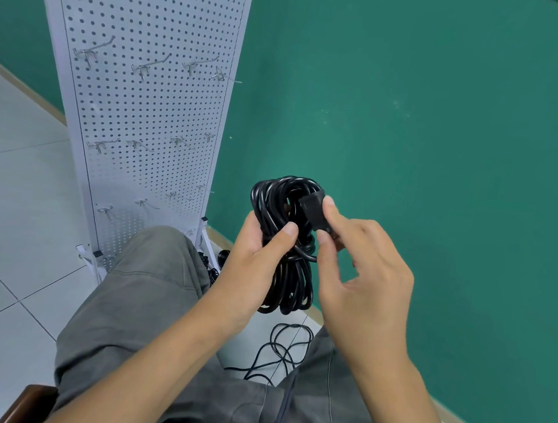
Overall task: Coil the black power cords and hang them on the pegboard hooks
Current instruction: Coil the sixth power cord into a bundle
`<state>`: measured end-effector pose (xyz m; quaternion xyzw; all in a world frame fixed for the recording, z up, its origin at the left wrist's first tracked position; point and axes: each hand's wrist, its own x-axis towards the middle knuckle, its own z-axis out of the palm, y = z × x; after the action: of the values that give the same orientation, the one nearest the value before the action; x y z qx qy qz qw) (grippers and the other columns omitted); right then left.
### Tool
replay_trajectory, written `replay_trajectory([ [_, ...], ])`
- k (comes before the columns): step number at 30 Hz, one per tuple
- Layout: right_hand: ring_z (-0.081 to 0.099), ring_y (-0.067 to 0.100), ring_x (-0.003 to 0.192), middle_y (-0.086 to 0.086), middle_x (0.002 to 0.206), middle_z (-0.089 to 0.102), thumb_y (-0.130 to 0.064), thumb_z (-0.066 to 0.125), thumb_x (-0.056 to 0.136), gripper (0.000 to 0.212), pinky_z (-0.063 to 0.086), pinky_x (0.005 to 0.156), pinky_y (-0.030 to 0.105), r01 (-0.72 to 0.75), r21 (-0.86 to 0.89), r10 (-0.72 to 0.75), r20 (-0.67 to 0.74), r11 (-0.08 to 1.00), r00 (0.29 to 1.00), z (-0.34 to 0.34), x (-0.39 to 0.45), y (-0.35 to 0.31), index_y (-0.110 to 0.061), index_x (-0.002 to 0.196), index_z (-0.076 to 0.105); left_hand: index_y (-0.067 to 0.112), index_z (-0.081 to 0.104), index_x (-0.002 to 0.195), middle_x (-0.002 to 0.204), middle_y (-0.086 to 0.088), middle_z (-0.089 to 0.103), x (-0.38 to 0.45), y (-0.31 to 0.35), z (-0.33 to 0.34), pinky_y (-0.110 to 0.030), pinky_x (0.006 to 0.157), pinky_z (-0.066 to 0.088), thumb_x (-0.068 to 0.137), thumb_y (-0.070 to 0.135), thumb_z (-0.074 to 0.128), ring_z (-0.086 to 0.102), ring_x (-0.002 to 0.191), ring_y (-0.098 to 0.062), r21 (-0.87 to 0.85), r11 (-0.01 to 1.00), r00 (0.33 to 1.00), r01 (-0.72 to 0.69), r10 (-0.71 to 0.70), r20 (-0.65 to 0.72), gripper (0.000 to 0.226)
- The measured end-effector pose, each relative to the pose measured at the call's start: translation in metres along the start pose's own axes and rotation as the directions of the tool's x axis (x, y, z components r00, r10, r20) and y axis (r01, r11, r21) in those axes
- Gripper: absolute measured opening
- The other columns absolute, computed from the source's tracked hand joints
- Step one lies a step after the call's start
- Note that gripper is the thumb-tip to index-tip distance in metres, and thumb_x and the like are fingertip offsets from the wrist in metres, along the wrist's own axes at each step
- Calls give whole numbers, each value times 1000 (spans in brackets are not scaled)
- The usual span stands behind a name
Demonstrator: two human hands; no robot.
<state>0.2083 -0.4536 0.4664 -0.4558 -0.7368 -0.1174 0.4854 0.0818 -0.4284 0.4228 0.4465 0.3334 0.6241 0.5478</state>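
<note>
Head view: left hand (260, 247) hides coiled cord (288, 243) middle.

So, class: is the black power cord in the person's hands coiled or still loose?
Coiled. The black power cord sits bundled in stacked loops in the left hand, while the right hand pinches its plug.

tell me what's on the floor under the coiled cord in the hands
Below the coiled cord held by the left hand and right hand, a loose black cord lies tangled on the white floor; its ends are hidden by the trousers.
</note>
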Motion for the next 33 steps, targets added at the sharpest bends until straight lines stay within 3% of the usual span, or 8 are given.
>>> replay_trajectory([
  [6, 55, 19, 69, 4, 85, 63, -6, 68, 93, 32, 45, 62, 27, 51, -58, -49, 38, 997, 998, 2, 0, 6, -10, 124, 73, 22, 58, 131, 124, 1, 71, 0, -1, -1, -46, 111, 47, 106, 17, 55, 64, 122, -17, 4, 1000, 1000, -7, 7, 7, 26],
  [13, 50, 19, 62, 2, 79, 60, -8, 68, 92, 26, 42, 55, 26, 60, -86, -54, 72, 995, 996, 0, 4, 6, -11, 117, 77, 25, 59, 127, 118, 1, 72, 1, 3, -3, -35, 99, 52, 106, 14, 54, 67, 115, -15, 30, 999, 999, -20, 19, 48, 24],
  [17, 48, 26, 57, 4, 78, 55, -9, 66, 91, 28, 45, 49, 35, 32, -137, -13, 136, 990, 991, 2, 6, 3, -10, 117, 75, 21, 58, 131, 119, -1, 73, 0, 4, -3, -33, 99, 52, 106, 10, 53, 67, 117, -16, 14, 999, 996, -31, 30, 81, 28],
  [24, 39, 25, 56, 5, 80, 47, 1, 71, 86, 30, 35, 49, 30, 20, -271, 73, 327, 962, 942, 4, 12, -8, -6, 116, 73, 22, 56, 135, 127, -2, 71, 1, 4, -5, -37, 107, 50, 104, 7, 55, 64, 125, -18, -3, 999, 991, -49, 49, 123, 35],
  [29, 40, 29, 59, 0, 78, 35, -2, 63, 92, 9, 33, 50, 33, 19, -295, 111, 417, 955, 902, -2, 25, -11, -4, 94, 71, 23, 56, 131, 126, 0, 70, 0, 2, -5, -36, 106, 49, 105, 7, 54, 63, 123, -16, 14, 998, 985, -65, 62, 159, 31],
  [31, 43, 29, 64, 0, 79, 35, -6, 57, 96, 16, 36, 53, 36, -23, -287, 158, 458, 958, 875, -4, 31, -11, -8, 86, 69, 23, 57, 130, 124, 0, 71, 1, 2, -5, -37, 105, 50, 105, 8, 54, 64, 121, -17, 18, 998, 983, -63, 59, 174, 29],
  [33, 42, 26, 66, -1, 77, 33, -6, 53, 97, 32, 32, 57, 36, -67, -279, 199, 478, 958, 855, -2, 35, -8, -16, 66, 53, 23, 57, 128, 119, -1, 71, 2, 1, -6, -38, 103, 51, 105, 9, 54, 66, 115, -17, 39, 998, 982, -56, 48, 183, 27],
])
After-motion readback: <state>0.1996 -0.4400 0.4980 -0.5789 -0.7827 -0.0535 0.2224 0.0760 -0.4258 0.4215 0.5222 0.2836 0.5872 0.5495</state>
